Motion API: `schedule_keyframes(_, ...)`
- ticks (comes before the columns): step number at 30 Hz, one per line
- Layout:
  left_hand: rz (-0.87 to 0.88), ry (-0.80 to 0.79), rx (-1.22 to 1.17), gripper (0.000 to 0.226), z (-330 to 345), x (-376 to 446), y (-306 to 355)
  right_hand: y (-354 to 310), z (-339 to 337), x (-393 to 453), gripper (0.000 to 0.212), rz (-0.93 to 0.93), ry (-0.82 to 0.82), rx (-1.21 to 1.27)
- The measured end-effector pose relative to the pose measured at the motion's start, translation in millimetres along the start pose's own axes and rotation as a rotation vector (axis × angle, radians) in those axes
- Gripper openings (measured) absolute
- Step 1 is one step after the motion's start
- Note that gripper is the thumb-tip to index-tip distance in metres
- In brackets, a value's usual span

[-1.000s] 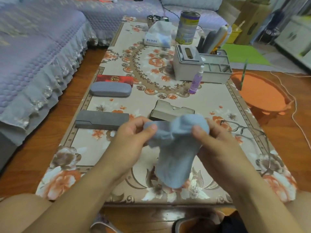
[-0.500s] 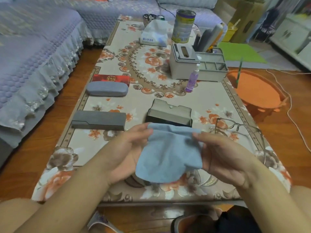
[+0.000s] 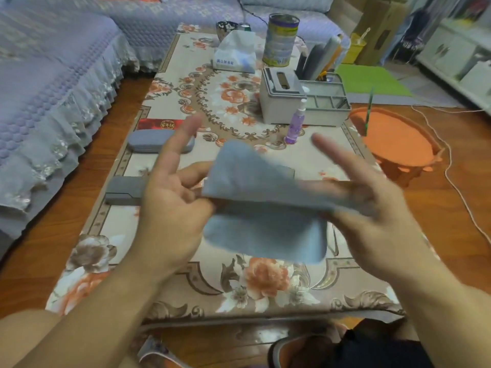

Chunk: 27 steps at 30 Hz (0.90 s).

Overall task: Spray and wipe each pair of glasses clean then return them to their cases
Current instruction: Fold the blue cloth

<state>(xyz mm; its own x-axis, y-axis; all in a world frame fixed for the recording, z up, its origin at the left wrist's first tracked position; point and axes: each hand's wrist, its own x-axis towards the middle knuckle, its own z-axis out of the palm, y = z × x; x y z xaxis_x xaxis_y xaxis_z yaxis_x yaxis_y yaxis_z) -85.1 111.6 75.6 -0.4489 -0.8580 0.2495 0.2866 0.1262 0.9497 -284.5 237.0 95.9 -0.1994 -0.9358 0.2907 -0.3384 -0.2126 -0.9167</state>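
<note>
Cloth: blue-grey cloth (image 3: 260,208) stretched above the floral table (image 3: 265,288), between both hands.
Left hand: left hand (image 3: 170,205) pinches the cloth's left edge, index finger raised straight.
Right hand: right hand (image 3: 372,208) pinches the right edge, one finger extended; blurred.
Cases: rounded grey case (image 3: 148,140) and flat grey case (image 3: 122,191) closed, at left.
Spray: purple spray bottle (image 3: 296,123) upright beside grey organizer (image 3: 303,102).

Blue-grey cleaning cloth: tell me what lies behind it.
Behind the blue-grey cleaning cloth, only a top corner of the open grey glasses case shows. The rest of the case and the table patch beneath are covered; no glasses are visible.
</note>
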Motion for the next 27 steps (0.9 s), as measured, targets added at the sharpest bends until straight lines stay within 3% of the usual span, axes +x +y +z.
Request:
schedule_keyframes(4,-0.024,-0.091,0.098,0.085,-3,12,-12,14,0,9,0.082,-0.028,0.037,-0.22)
schedule_keyframes(6,-0.063,-0.137,0.063,0.081,-8,15,-14,11,-3,15,0.067,-0.024,0.061,-0.171)
schedule_keyframes(9,-0.189,-0.162,-0.043,0.047,-7,16,-11,11,-7,22,0.033,0.086,0.061,-0.012)
schedule_keyframes(11,-0.287,-0.16,-0.129,0.025,-8,17,-7,11,-9,26,0.025,0.158,0.066,0.048)
schedule_keyframes(13,-0.368,-0.162,-0.162,0.027,-11,20,-6,9,-11,28,0.017,0.242,0.038,0.155)
schedule_keyframes(16,-0.445,-0.176,-0.171,0.037,-14,24,-5,14,-15,31,0.027,0.34,-0.008,0.26)
schedule_keyframes(19,-0.468,-0.185,-0.185,0.03,-14,25,-4,21,-16,32,0.028,0.414,-0.035,0.274)
schedule_keyframes(23,-0.419,-0.258,-0.126,0.033,-17,23,-2,25,-16,33,0.019,0.478,-0.057,0.311)
schedule_keyframes(27,-0.046,-0.356,0.384,0.047,-25,17,6,30,-16,32,0.022,0.411,-0.03,0.289)
